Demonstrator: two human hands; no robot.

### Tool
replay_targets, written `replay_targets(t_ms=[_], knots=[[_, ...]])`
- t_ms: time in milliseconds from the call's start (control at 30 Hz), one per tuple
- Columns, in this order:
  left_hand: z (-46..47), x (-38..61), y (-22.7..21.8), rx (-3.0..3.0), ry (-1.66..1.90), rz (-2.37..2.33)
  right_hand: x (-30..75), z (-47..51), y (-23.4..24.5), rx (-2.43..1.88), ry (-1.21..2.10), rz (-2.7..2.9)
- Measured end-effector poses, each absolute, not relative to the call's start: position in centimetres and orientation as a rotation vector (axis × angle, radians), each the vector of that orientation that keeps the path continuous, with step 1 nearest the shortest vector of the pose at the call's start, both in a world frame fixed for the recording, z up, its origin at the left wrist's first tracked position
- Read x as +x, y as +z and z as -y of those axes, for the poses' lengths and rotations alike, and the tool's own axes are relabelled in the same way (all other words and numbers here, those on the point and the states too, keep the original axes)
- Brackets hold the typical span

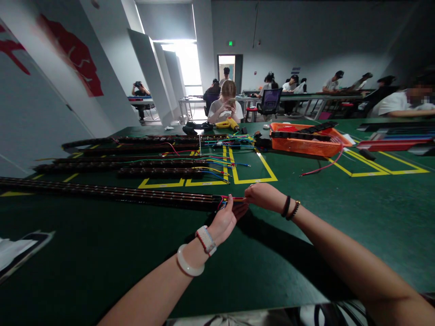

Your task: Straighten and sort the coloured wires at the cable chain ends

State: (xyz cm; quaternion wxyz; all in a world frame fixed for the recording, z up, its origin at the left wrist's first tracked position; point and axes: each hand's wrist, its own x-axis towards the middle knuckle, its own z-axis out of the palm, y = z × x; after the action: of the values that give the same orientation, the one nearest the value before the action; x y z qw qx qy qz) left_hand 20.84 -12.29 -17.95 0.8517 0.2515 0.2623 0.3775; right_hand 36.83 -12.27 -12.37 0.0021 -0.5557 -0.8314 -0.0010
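A long dark cable chain [112, 194] lies across the green table [102, 258] from the left edge to the middle. A bundle of coloured wires [228, 198] sticks out of its right end. My left hand [227, 219] pinches those wires right at the chain's end; a white bangle and a woven band are on that wrist. My right hand [263, 195] is closed on the same wire ends from the right, with dark bead bracelets at the wrist. Both hands meet at the wires.
Several more cable chains [136, 159] with coloured wires lie further back among yellow tape boxes. An orange tray [306, 140] holds dark parts at the back right. A loose red wire [322, 166] trails beside it. A yellow tool [228, 123] lies before a seated person; other people work beyond.
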Motion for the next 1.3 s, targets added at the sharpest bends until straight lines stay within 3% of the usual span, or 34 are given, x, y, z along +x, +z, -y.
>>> replay_targets(t_ms=[200,367,600,833,1033,1300], knots=[[12.4,20.7,-17.5,0.572,0.745,-0.604,39.4,9.6,-15.1,-1.550,0.968,1.916],[12.3,20.7,-17.8,0.562,0.771,-0.565,38.7,6.9,-17.3,-1.369,1.345,1.430],[12.3,20.8,-17.6,0.559,0.747,-0.580,36.5,2.5,-17.0,-1.378,1.315,1.361],[12.1,20.6,-18.0,0.561,0.719,-0.526,37.8,5.2,-17.2,-1.484,1.284,1.440],[11.9,20.7,-18.4,0.543,0.714,-0.548,40.1,9.0,-14.3,-1.849,0.813,1.957],[12.2,20.7,-17.9,0.579,0.716,-0.566,39.5,11.1,-12.1,-1.654,1.123,2.397]])
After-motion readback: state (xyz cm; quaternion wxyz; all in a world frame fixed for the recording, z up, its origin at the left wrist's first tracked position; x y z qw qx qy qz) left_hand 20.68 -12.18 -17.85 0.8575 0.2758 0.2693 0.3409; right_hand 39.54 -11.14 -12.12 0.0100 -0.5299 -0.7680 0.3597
